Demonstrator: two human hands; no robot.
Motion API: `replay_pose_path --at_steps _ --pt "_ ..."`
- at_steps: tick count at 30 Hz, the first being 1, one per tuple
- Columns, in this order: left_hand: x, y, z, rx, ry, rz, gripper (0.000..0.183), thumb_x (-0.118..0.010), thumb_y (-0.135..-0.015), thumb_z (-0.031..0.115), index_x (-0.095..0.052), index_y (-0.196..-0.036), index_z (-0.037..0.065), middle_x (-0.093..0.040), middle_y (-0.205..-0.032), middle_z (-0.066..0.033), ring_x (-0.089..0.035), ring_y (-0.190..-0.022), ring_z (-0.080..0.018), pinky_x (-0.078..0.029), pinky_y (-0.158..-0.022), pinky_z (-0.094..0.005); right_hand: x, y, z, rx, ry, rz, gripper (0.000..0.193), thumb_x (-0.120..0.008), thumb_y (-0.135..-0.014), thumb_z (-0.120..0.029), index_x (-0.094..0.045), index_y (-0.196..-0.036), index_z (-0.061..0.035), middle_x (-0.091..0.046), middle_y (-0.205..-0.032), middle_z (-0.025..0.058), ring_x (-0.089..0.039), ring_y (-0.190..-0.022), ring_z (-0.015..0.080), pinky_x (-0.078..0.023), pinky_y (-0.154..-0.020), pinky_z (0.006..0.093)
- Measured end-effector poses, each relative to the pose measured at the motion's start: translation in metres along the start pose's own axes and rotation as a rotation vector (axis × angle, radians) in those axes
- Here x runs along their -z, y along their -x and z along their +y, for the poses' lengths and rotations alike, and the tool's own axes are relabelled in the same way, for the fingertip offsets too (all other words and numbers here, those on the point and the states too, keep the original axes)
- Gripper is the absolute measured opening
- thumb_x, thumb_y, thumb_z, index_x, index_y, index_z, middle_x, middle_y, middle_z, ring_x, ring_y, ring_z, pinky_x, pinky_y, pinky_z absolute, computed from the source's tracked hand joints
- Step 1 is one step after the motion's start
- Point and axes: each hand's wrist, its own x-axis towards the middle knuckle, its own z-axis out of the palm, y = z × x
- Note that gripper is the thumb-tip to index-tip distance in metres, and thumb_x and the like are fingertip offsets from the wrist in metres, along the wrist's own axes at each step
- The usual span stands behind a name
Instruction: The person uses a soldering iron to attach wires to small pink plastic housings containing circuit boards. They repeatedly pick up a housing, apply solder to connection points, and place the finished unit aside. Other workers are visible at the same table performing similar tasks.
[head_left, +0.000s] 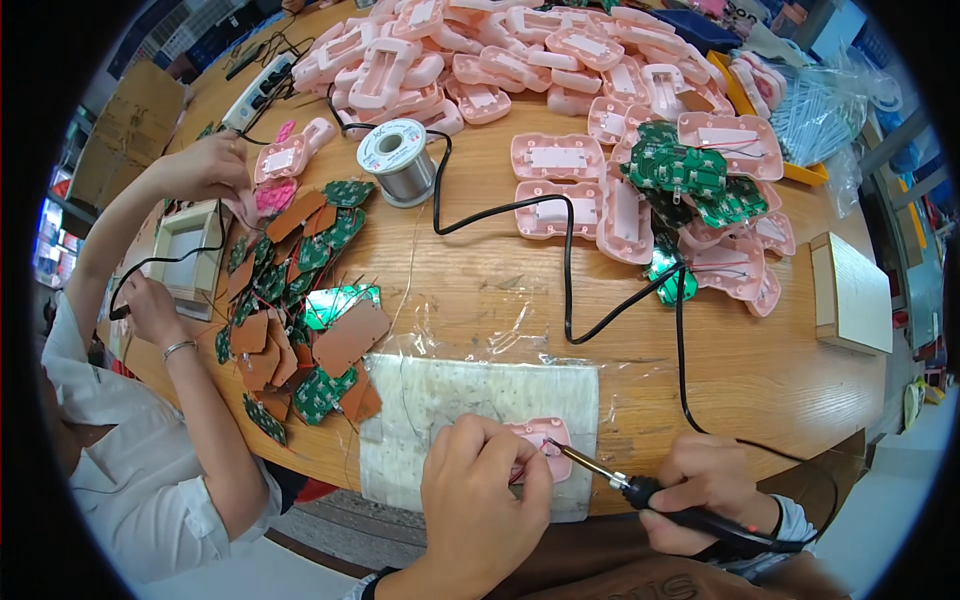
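A pink plastic shell point(557, 466) lies on a worn whitish mat point(400, 400), close in front of me. My left hand point(482, 490) is closed on its left side, partly covering it. Thin wires show inside the shell by my fingertips. In my right hand point(700, 490) is a black-handled soldering iron point(640, 490), held like a pen. Its metal tip reaches left into the shell; whether the tip touches a wire or the plastic, I cannot tell.
Green and brown circuit boards point(300, 300) heap left of the mat, a solder spool point(397, 165) behind. Pink shells point(470, 60) pile at the back; more, with boards, lie right. A black cord point(568, 260) crosses the table. At left, a co-worker's hands point(155, 310) work by a wooden frame point(190, 250).
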Motion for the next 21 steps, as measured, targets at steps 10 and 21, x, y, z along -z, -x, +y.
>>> replay_pose_path --at_steps 10,21 --pt "-0.005 0.002 -0.009 -0.064 0.014 0.079 0.012 -0.068 -0.068 0.001 -0.057 -0.067 0.005 -0.053 -0.079 -0.0077 -0.053 -0.074 -0.0266 -0.044 -0.064 -0.0365 0.007 0.017 0.003 -0.014 -0.064 0.206 0.028 -0.073 -0.063 -0.003 -0.055 -0.085 -0.0077 -0.052 -0.059 0.0051 -0.046 -0.045 0.0167 -0.031 -0.042 0.028" --pt "-0.003 0.004 -0.008 -0.017 -0.009 0.023 0.01 -0.07 -0.068 0.005 -0.06 -0.069 0.006 -0.053 -0.08 -0.0077 -0.054 -0.08 -0.0289 -0.046 -0.068 -0.0379 0.007 0.033 0.006 0.051 -0.087 0.27 0.028 -0.071 -0.06 -0.001 -0.055 -0.082 -0.0055 -0.052 -0.057 0.0063 -0.046 -0.044 0.0162 -0.031 -0.041 0.0268"
